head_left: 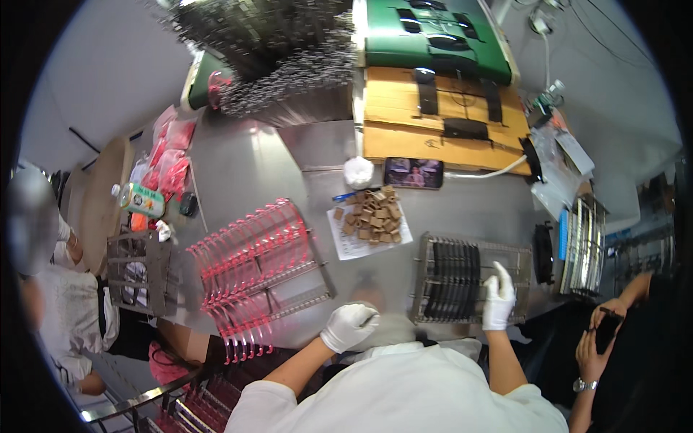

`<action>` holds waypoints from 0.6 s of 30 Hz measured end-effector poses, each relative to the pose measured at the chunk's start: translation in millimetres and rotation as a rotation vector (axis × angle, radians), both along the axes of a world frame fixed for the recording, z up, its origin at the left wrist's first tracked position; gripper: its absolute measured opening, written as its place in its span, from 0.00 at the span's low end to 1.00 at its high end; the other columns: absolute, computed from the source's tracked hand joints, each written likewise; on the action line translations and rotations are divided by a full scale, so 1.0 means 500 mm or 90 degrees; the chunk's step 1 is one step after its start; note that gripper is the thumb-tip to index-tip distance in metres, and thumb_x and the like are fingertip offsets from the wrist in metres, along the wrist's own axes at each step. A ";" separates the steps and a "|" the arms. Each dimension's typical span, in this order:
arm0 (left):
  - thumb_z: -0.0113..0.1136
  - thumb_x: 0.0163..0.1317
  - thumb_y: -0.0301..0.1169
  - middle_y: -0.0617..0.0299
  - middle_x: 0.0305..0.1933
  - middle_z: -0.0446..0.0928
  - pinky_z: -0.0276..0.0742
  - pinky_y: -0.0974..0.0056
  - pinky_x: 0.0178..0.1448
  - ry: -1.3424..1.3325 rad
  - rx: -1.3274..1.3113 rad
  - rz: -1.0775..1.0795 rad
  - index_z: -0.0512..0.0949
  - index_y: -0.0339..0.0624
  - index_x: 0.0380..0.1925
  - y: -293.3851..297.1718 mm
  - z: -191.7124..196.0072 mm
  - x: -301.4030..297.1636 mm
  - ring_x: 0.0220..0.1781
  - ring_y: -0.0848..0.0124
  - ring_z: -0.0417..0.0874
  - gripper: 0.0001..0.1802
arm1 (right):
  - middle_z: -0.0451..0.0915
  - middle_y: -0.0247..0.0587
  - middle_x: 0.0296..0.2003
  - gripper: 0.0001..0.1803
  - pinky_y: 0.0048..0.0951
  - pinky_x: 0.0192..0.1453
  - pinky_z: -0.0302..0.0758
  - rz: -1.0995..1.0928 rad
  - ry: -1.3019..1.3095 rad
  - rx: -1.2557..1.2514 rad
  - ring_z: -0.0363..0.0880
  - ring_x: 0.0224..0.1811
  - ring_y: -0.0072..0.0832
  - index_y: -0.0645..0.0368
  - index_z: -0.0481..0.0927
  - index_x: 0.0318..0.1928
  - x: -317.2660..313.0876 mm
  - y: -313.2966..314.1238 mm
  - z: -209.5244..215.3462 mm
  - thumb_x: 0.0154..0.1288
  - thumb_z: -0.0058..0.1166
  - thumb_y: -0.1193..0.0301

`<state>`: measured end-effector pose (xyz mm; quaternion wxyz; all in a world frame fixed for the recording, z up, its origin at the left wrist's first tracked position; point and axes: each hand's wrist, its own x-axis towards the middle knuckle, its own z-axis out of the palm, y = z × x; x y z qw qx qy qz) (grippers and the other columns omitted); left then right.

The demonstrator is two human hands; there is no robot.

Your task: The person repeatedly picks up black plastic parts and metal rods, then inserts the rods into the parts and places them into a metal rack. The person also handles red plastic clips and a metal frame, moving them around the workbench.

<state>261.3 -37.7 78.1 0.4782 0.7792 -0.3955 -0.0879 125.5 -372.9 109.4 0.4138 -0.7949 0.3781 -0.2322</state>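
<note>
My left hand [350, 326], in a white glove, is closed just right of the rack with pink-red pieces [253, 249]. Its fingers are curled in, and whatever might be inside them is hidden. At the right, my right hand [499, 299], also gloved, is over a metal rack [514, 261]. Its index finger points away from me, apart from the others, and nothing shows in it. Beside its fingers, a row of curved black pieces [452, 281] fills the left part of that rack.
Small brown blocks [372, 215] lie heaped on a paper sheet [349, 247]. Behind stand a phone [413, 173], a white roll [358, 173] and a cardboard-topped conveyor [390, 137]. A bottle [141, 200] and pink bags [172, 169] are left. Another person's hands [595, 339] hold a black piece.
</note>
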 end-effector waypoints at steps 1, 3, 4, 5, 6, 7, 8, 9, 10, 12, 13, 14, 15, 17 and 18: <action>0.68 0.60 0.29 0.53 0.33 0.85 0.83 0.55 0.42 -0.001 -0.004 -0.006 0.84 0.40 0.32 -0.001 0.008 0.008 0.35 0.55 0.87 0.05 | 0.75 0.28 0.33 0.22 0.19 0.41 0.70 -0.078 -0.051 0.128 0.68 0.33 0.14 0.57 0.77 0.67 0.021 0.020 0.046 0.75 0.49 0.79; 0.67 0.61 0.29 0.52 0.33 0.85 0.84 0.55 0.43 0.055 -0.035 -0.004 0.85 0.40 0.33 -0.005 0.015 0.018 0.35 0.55 0.87 0.05 | 0.74 0.28 0.32 0.21 0.18 0.37 0.68 -0.034 -0.134 0.003 0.67 0.30 0.14 0.58 0.77 0.66 0.056 0.019 0.080 0.76 0.48 0.79; 0.66 0.63 0.29 0.51 0.33 0.85 0.83 0.55 0.42 0.129 -0.077 0.024 0.85 0.39 0.35 -0.010 0.018 0.017 0.35 0.56 0.87 0.05 | 0.73 0.28 0.31 0.20 0.19 0.36 0.68 -0.016 -0.188 -0.019 0.66 0.30 0.15 0.59 0.77 0.65 0.077 0.029 0.113 0.76 0.47 0.79; 0.66 0.63 0.29 0.52 0.33 0.85 0.83 0.56 0.41 0.158 -0.056 0.049 0.85 0.40 0.36 -0.004 0.067 0.024 0.34 0.57 0.86 0.05 | 0.73 0.29 0.30 0.19 0.19 0.36 0.68 0.034 -0.178 -0.039 0.67 0.30 0.15 0.60 0.78 0.64 0.102 0.054 0.156 0.76 0.47 0.79; 0.66 0.64 0.29 0.53 0.33 0.85 0.82 0.57 0.40 0.185 -0.034 0.067 0.86 0.40 0.37 0.001 0.143 0.032 0.33 0.58 0.86 0.05 | 0.73 0.30 0.29 0.19 0.20 0.36 0.68 0.078 -0.172 -0.059 0.67 0.29 0.16 0.61 0.78 0.63 0.124 0.088 0.193 0.76 0.47 0.79; 0.66 0.64 0.28 0.55 0.32 0.84 0.82 0.57 0.38 0.128 -0.056 0.053 0.86 0.40 0.38 0.018 0.201 0.042 0.32 0.60 0.85 0.05 | 0.75 0.32 0.28 0.17 0.23 0.37 0.71 0.156 -0.195 -0.068 0.70 0.29 0.19 0.62 0.79 0.61 0.139 0.116 0.205 0.75 0.47 0.79; 0.66 0.64 0.28 0.56 0.32 0.84 0.81 0.58 0.37 0.071 -0.076 0.037 0.86 0.41 0.39 0.044 0.254 0.058 0.30 0.61 0.85 0.05 | 0.78 0.35 0.29 0.17 0.26 0.38 0.73 0.241 -0.206 -0.103 0.74 0.30 0.23 0.61 0.79 0.60 0.156 0.148 0.208 0.74 0.49 0.78; 0.68 0.62 0.29 0.59 0.30 0.83 0.81 0.58 0.35 -0.065 -0.110 0.034 0.86 0.43 0.39 0.072 0.304 0.091 0.29 0.63 0.84 0.07 | 0.80 0.36 0.30 0.17 0.29 0.40 0.76 0.302 -0.211 -0.075 0.78 0.31 0.26 0.60 0.80 0.59 0.177 0.197 0.216 0.72 0.52 0.79; 0.69 0.61 0.33 0.57 0.30 0.83 0.81 0.56 0.36 -0.132 -0.061 0.048 0.86 0.45 0.40 0.104 0.349 0.134 0.29 0.62 0.85 0.09 | 0.81 0.38 0.30 0.17 0.30 0.38 0.78 0.384 -0.178 -0.054 0.80 0.30 0.28 0.59 0.82 0.57 0.203 0.239 0.220 0.68 0.56 0.80; 0.63 0.63 0.38 0.52 0.33 0.84 0.84 0.54 0.41 -0.126 0.135 0.104 0.86 0.46 0.39 0.167 0.390 0.257 0.33 0.56 0.86 0.10 | 0.78 0.40 0.26 0.23 0.38 0.31 0.75 0.600 -0.177 -0.184 0.78 0.26 0.39 0.57 0.83 0.55 0.259 0.306 0.218 0.57 0.61 0.82; 0.60 0.66 0.38 0.48 0.34 0.84 0.84 0.52 0.45 -0.067 0.139 0.145 0.85 0.42 0.39 0.179 0.400 0.337 0.37 0.50 0.86 0.13 | 0.75 0.37 0.24 0.25 0.40 0.29 0.74 0.664 -0.194 -0.212 0.76 0.24 0.39 0.57 0.82 0.56 0.276 0.330 0.207 0.54 0.61 0.83; 0.57 0.69 0.39 0.45 0.37 0.84 0.83 0.50 0.49 -0.035 0.199 0.211 0.84 0.39 0.41 0.186 0.399 0.419 0.41 0.45 0.86 0.16 | 0.77 0.35 0.25 0.26 0.38 0.30 0.75 0.692 -0.196 -0.223 0.77 0.24 0.37 0.57 0.82 0.56 0.287 0.353 0.208 0.53 0.63 0.83; 0.56 0.70 0.43 0.43 0.39 0.84 0.82 0.49 0.54 -0.017 0.237 0.230 0.84 0.37 0.44 0.221 0.346 0.515 0.44 0.44 0.86 0.19 | 0.78 0.35 0.26 0.26 0.37 0.30 0.76 0.702 -0.201 -0.200 0.78 0.25 0.37 0.57 0.82 0.56 0.287 0.366 0.200 0.54 0.63 0.83; 0.60 0.65 0.51 0.42 0.51 0.84 0.78 0.49 0.63 -0.067 0.420 0.274 0.76 0.42 0.61 0.271 0.250 0.701 0.55 0.46 0.85 0.31 | 0.80 0.36 0.29 0.24 0.35 0.32 0.78 0.723 -0.190 -0.182 0.81 0.27 0.36 0.58 0.82 0.56 0.291 0.369 0.207 0.56 0.63 0.83; 0.63 0.61 0.54 0.39 0.58 0.81 0.78 0.49 0.65 -0.037 0.500 0.325 0.66 0.42 0.70 0.261 0.238 0.771 0.60 0.43 0.82 0.42 | 0.80 0.36 0.29 0.24 0.35 0.32 0.78 0.713 -0.170 -0.185 0.81 0.27 0.37 0.58 0.82 0.55 0.291 0.363 0.216 0.57 0.63 0.82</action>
